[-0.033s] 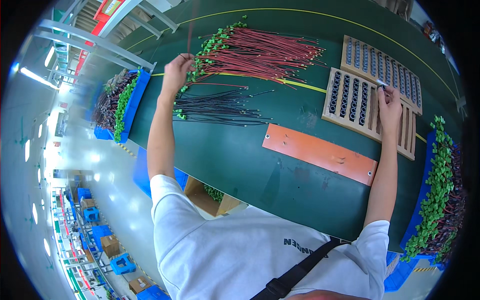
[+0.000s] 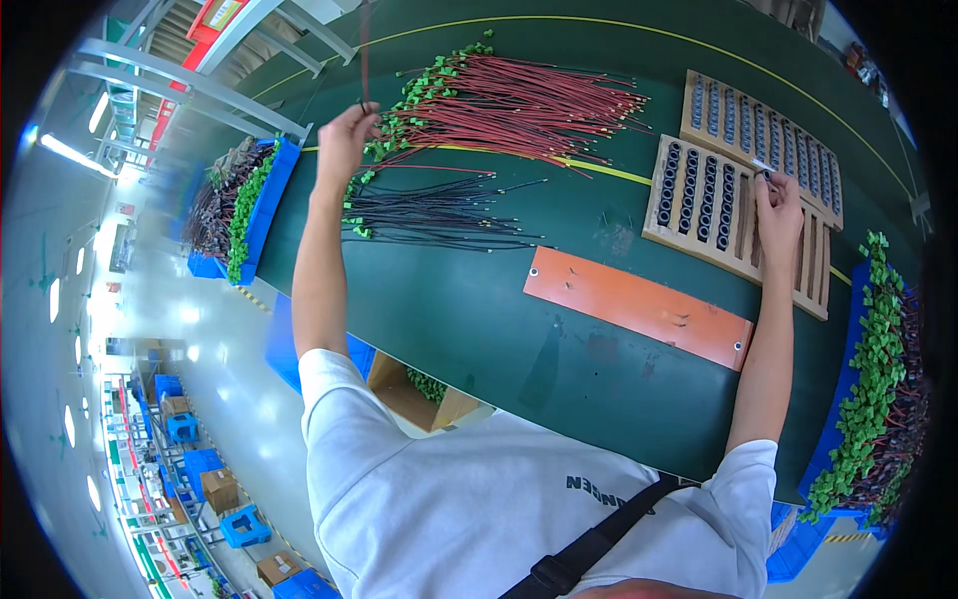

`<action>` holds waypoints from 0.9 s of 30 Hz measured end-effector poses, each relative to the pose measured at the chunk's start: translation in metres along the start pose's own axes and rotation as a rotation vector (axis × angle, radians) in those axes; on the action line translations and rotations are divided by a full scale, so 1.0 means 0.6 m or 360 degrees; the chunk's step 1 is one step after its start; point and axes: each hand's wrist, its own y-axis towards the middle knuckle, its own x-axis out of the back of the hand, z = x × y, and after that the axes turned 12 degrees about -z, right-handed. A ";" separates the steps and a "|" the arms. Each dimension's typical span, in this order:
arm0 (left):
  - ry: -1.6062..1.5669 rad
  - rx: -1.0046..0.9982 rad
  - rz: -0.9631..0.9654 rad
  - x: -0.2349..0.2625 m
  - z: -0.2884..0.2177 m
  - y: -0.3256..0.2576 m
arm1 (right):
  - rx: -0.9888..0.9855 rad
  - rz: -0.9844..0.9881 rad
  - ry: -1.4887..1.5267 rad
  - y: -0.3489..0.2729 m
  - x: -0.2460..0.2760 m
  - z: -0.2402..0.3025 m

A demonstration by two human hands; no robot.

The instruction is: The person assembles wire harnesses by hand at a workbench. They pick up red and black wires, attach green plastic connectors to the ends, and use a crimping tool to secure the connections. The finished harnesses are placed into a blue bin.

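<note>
1. Red wire (image 2: 365, 60) shows as a thin, blurred streak rising from the fingertips of the left hand (image 2: 349, 140), well to the left of the orange plate (image 2: 639, 307) and beyond it.
2. The left hand is closed in a pinch on this wire; the blur makes the grip hard to judge, though it appears to be near the wire's lower end.
3. The right hand (image 2: 780, 215) is beyond the orange plate's right end, over the near wooden tray (image 2: 699, 250), its thumb and fingers drawn together on a small dark piece (image 2: 763, 174).
4. Beyond the orange plate, toward its right, the near wooden tray carries columns of dark round pieces (image 2: 710, 205) in its left slots; farther beyond is the far wooden tray (image 2: 689, 125).
5. Beyond the orange plate and to its left, a red wire bundle (image 2: 539, 105) lies on the worktop (image 2: 449, 309), with green connectors (image 2: 429, 90) at its left ends.
6. To the left of the orange plate is a smaller black wire bundle (image 2: 439, 212).
7. Well left of the orange plate is a filled blue bin (image 2: 273, 200); another blue bin (image 2: 841, 384) is to its right.
</note>
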 end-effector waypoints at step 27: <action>-0.1054 -0.0220 0.1347 -0.196 -0.387 -0.307 | -0.0760 0.0767 0.1692 -0.240 0.201 0.172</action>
